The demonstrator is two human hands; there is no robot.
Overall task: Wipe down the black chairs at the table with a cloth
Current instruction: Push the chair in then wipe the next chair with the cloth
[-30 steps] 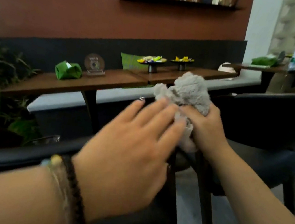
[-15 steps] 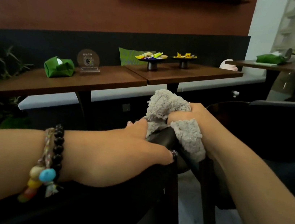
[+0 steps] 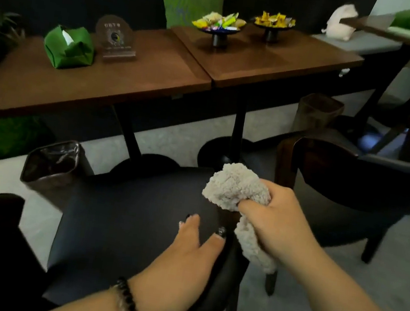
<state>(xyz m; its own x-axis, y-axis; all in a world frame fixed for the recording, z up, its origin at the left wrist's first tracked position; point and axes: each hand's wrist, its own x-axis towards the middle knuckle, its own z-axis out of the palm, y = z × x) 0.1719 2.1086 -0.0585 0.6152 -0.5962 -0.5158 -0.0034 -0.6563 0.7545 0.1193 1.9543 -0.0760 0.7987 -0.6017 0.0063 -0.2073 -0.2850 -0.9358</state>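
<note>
Cloth, bunched and grey, is sitting in the right hand, whose fingers are gripping it just above the near black chair. Left hand is resting flat on its right edge. Wiping the seat looks next, needing the cloth pressed down.

Black seat open ahead of both hands. A bin stands beyond its far-left corner. Second chair close on the right.

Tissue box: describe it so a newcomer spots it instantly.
Start at the left wooden table. On its far left side, beside a clear round sign, sits the tissue box. It is the only green cloth-wrapped thing there, with white tissue poking from its top.
</note>
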